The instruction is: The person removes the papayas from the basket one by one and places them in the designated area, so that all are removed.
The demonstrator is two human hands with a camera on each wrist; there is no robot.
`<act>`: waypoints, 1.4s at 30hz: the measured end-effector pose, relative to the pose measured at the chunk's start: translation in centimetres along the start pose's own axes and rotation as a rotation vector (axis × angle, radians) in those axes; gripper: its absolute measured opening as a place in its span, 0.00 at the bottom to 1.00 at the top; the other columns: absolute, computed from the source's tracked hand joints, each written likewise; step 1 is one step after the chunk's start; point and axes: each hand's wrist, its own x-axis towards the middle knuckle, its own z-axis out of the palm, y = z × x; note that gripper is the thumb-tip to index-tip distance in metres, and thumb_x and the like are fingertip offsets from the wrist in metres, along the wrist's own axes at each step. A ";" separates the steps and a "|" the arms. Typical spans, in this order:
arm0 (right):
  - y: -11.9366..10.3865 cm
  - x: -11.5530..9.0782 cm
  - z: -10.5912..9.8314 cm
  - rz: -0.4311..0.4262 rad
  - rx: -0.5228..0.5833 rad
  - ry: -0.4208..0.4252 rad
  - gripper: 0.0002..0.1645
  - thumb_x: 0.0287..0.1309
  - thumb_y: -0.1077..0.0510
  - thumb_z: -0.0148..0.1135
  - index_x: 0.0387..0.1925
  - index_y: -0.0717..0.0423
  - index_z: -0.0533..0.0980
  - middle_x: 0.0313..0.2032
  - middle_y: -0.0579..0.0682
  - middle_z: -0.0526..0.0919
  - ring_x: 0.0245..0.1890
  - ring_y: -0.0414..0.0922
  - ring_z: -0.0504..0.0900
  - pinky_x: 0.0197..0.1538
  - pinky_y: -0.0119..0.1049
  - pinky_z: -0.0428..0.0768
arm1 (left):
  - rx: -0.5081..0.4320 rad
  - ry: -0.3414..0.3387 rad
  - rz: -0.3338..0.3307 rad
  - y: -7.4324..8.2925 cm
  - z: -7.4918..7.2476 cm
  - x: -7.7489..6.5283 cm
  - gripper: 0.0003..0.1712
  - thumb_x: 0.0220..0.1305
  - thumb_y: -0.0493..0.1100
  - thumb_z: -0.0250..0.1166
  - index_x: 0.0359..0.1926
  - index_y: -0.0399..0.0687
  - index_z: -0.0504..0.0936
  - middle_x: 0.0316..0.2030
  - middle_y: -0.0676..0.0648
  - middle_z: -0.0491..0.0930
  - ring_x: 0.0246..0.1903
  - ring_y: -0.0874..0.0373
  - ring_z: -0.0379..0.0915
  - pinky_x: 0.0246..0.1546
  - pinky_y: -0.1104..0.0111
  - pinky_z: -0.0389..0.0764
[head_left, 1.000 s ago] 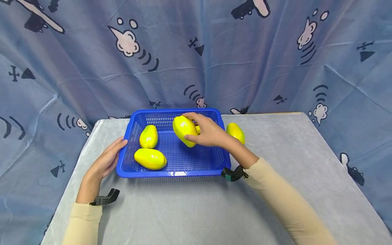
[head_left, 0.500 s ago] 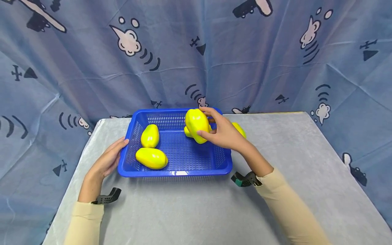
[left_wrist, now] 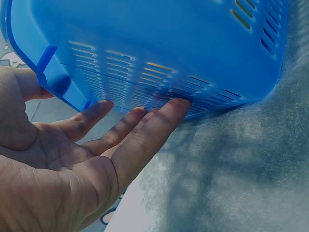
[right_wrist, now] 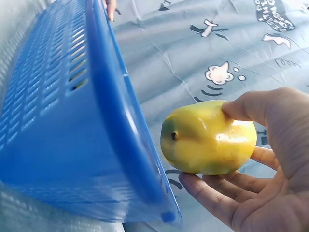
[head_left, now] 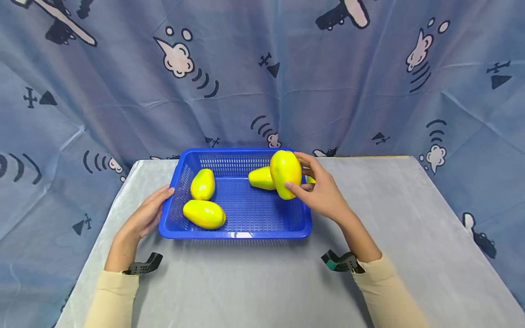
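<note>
My right hand (head_left: pixel 326 193) holds a yellow papaya (head_left: pixel 284 173) between thumb and fingers, raised over the right part of the blue basket (head_left: pixel 235 235). In the right wrist view the papaya's greenish end (right_wrist: pixel 169 136) faces the basket wall. My left hand (head_left: pixel 145 214) grips the basket's left side. Its thumb goes over the rim, and its fingers (left_wrist: pixel 145 140) lie against the slotted outer wall. Inside, two papayas lie at the left, one behind (head_left: pixel 203 184) and one in front (head_left: pixel 204 214). Another papaya (head_left: pixel 261 178) lies at the back right, partly hidden by the held one.
Beyond the basket's right side, a yellow papaya (head_left: pixel 311 180) shows only in part behind my right fingers. The basket stands on a grey cloth-covered table (head_left: pixel 234 282). A blue patterned curtain (head_left: pixel 229 73) hangs close behind the table's back edge.
My right hand has moved right with the papaya, from above the basket's middle to near its right rim. The papaya at the back right has come into fuller view. My left hand stays at the basket.
</note>
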 end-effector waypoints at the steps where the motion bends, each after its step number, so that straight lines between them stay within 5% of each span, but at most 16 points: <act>1: 0.2 -0.3 -0.1 0.001 0.010 0.008 0.45 0.67 0.54 0.73 0.79 0.47 0.61 0.73 0.59 0.73 0.65 0.60 0.81 0.55 0.53 0.90 | 0.002 0.000 -0.004 0.0 0.0 0.0 0.43 0.87 0.57 0.44 0.84 0.35 0.39 0.54 0.62 0.82 0.51 0.70 0.83 0.53 0.72 0.87; 12: 2.0 -1.6 -1.9 -0.009 0.087 0.071 0.45 0.68 0.59 0.71 0.80 0.48 0.62 0.73 0.60 0.72 0.65 0.60 0.81 0.50 0.19 0.84 | -0.019 -0.007 -0.006 0.0 0.1 0.0 0.44 0.87 0.57 0.44 0.84 0.36 0.38 0.54 0.61 0.83 0.51 0.70 0.83 0.52 0.72 0.87; 32: 5.0 -2.1 -5.7 0.115 0.038 0.186 0.43 0.71 0.55 0.68 0.81 0.40 0.61 0.78 0.51 0.66 0.68 0.52 0.76 0.49 0.15 0.80 | 0.005 -0.002 -0.002 0.1 0.0 0.4 0.42 0.87 0.57 0.44 0.84 0.36 0.41 0.54 0.61 0.82 0.51 0.70 0.83 0.53 0.72 0.87; 42: 6.8 -2.0 -6.9 0.188 -0.009 0.215 0.43 0.72 0.51 0.68 0.81 0.46 0.60 0.77 0.55 0.67 0.69 0.55 0.73 0.49 0.13 0.76 | -0.002 -0.003 0.008 0.0 -0.1 0.1 0.43 0.87 0.56 0.45 0.84 0.33 0.39 0.54 0.63 0.82 0.52 0.70 0.82 0.53 0.72 0.87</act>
